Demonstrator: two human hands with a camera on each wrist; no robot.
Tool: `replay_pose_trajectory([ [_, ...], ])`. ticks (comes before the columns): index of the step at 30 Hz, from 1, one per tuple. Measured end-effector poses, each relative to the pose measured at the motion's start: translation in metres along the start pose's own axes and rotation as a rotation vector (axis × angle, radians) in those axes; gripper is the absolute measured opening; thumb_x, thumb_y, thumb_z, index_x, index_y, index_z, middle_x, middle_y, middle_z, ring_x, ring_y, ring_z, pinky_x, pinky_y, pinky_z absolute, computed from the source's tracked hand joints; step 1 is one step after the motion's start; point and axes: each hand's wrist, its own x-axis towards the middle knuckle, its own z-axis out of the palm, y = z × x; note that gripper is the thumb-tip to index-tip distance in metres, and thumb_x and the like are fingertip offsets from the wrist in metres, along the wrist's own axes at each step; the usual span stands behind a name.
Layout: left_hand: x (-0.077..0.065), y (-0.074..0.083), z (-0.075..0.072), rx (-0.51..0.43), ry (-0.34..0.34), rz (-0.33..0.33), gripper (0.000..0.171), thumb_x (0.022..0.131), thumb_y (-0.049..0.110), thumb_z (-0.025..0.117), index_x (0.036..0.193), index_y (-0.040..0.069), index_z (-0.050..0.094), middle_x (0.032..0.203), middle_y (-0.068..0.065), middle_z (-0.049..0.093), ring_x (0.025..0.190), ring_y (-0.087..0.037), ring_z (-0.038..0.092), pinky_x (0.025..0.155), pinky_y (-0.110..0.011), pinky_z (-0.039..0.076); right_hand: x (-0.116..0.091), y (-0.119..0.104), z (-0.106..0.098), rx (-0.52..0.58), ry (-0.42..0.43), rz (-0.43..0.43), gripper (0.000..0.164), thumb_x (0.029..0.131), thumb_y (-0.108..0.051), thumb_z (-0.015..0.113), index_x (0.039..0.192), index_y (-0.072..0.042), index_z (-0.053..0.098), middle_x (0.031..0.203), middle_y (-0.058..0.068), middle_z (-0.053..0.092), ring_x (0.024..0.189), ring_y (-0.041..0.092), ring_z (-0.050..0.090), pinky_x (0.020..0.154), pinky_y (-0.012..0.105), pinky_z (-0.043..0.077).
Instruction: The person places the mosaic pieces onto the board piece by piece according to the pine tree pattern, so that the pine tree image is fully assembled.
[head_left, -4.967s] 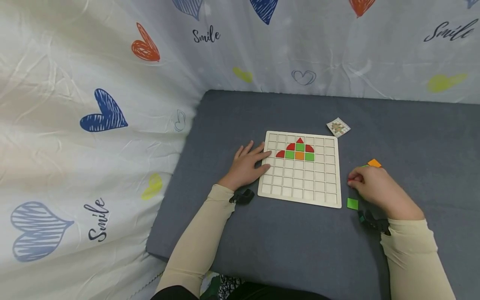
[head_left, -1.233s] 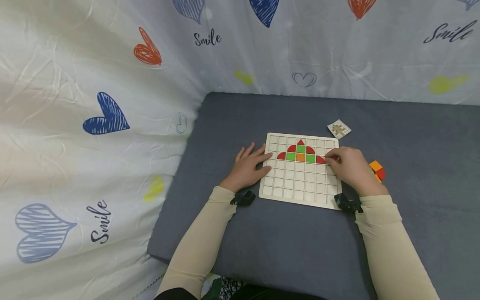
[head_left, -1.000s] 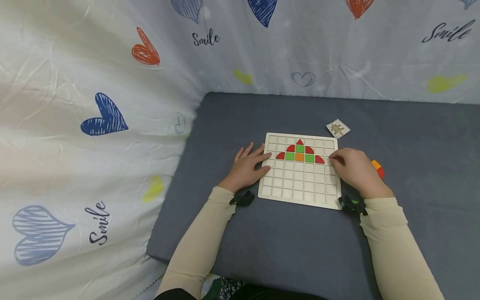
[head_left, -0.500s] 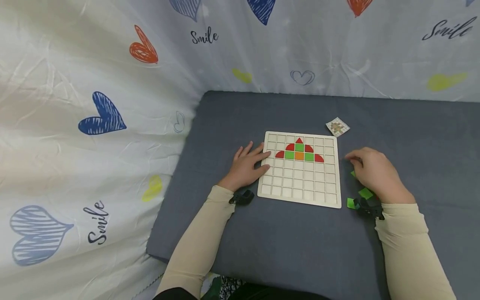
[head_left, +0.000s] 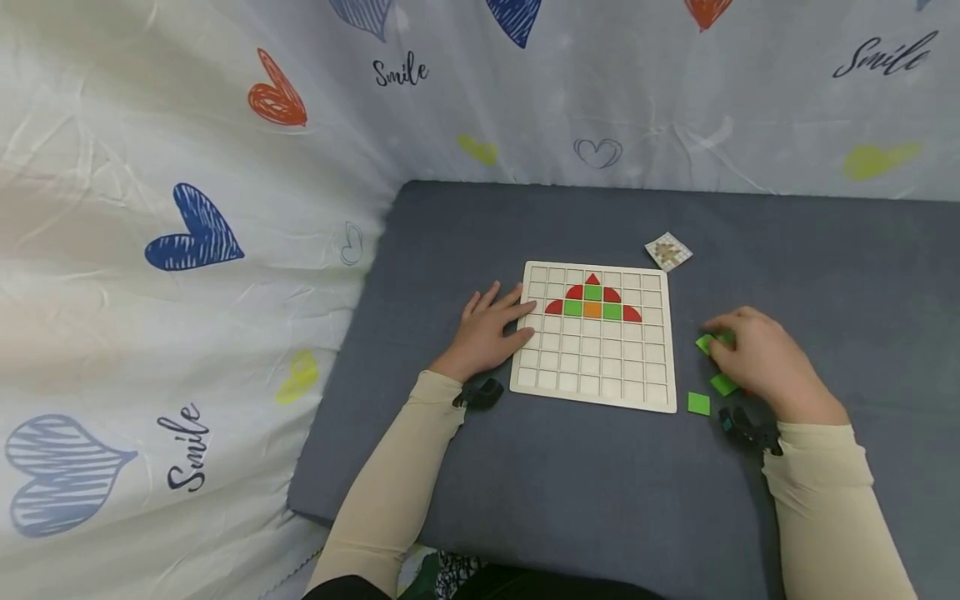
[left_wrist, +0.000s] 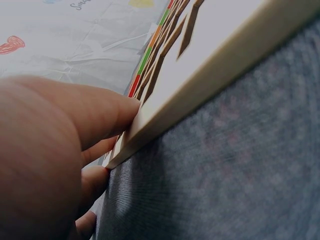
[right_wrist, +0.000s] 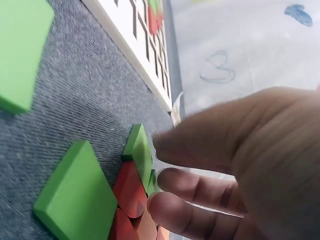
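Observation:
My left hand (head_left: 486, 331) lies at the left edge of a pale wooden grid board (head_left: 592, 367), thumb and forefinger on its rim. In the left wrist view the thumb (left_wrist: 107, 112) presses the board's border. On the grid, red quarter-round tiles (head_left: 632, 313), green squares (head_left: 573, 307), an orange square (head_left: 592, 310) and a red triangle (head_left: 592, 280) form a stepped shape. My right hand (head_left: 761, 354) hovers over loose tiles right of the board, fingers spread with nothing between them. Under its fingertips are a green tile (right_wrist: 139, 150) and a red tile (right_wrist: 131, 190).
Two more loose green square tiles, one near (head_left: 698, 404) and one farther right (head_left: 724, 384), lie beside the board. A small pattern card (head_left: 668, 252) sits at the board's far right corner. A printed white curtain (head_left: 525, 108) borders the grey table (head_left: 570, 483) at the back and left.
My right hand picked up a red quarter-round tile, set it at the right end of the lower row, let go and moved back right to the loose tiles. My left hand stayed.

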Motion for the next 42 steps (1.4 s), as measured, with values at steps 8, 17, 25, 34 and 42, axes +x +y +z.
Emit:
replay_pose_trajectory([
  [8, 0.001, -0.001, 0.003, -0.008, 0.008, 0.01, 0.054, 0.108, 0.044, 0.059, 0.159, 0.029, 0.048, 0.173, 0.005, 0.024, 0.164, -0.024, 0.004, 0.132, -0.048, -0.005, -0.004, -0.005, 0.003, -0.031, -0.047, 0.029, 0.038, 0.095, -0.015, 0.074, 0.12, 0.013, 0.07, 0.111, 0.032, 0.065, 0.095, 0.043, 0.064, 0.08, 0.062, 0.053],
  [17, 0.001, -0.001, 0.002, -0.023, 0.011, 0.015, 0.055, 0.108, 0.043, 0.06, 0.159, 0.028, 0.048, 0.173, 0.004, 0.025, 0.164, -0.024, 0.004, 0.131, -0.049, -0.005, -0.002, -0.007, 0.004, -0.013, -0.019, 0.008, 0.036, 0.092, -0.014, 0.073, 0.117, 0.012, 0.072, 0.105, 0.029, 0.07, 0.092, 0.041, 0.066, 0.076, 0.059, 0.054],
  [25, 0.0, -0.002, 0.003, -0.014, 0.011, 0.01, 0.054, 0.108, 0.044, 0.059, 0.159, 0.029, 0.049, 0.173, 0.005, 0.025, 0.164, -0.024, 0.004, 0.132, -0.049, -0.004, 0.0, -0.015, 0.007, 0.003, -0.01, 0.031, 0.038, 0.089, -0.018, 0.073, 0.116, 0.007, 0.074, 0.101, 0.023, 0.073, 0.093, 0.039, 0.065, 0.072, 0.056, 0.053],
  [34, 0.001, -0.001, 0.002, -0.003, 0.013, 0.01, 0.054, 0.108, 0.043, 0.06, 0.159, 0.03, 0.048, 0.173, 0.005, 0.025, 0.164, -0.024, 0.005, 0.132, -0.048, -0.004, 0.006, -0.03, 0.007, 0.012, 0.01, 0.023, 0.037, 0.092, -0.021, 0.075, 0.116, 0.006, 0.074, 0.107, 0.026, 0.07, 0.092, 0.038, 0.066, 0.072, 0.056, 0.055],
  [42, 0.0, -0.002, 0.001, -0.006, 0.014, 0.011, 0.054, 0.108, 0.043, 0.059, 0.159, 0.029, 0.048, 0.173, 0.004, 0.025, 0.164, -0.024, 0.005, 0.132, -0.049, -0.003, 0.02, -0.049, 0.01, 0.031, -0.028, -0.013, 0.037, 0.091, -0.018, 0.072, 0.118, 0.007, 0.073, 0.109, 0.026, 0.07, 0.096, 0.038, 0.066, 0.076, 0.056, 0.055],
])
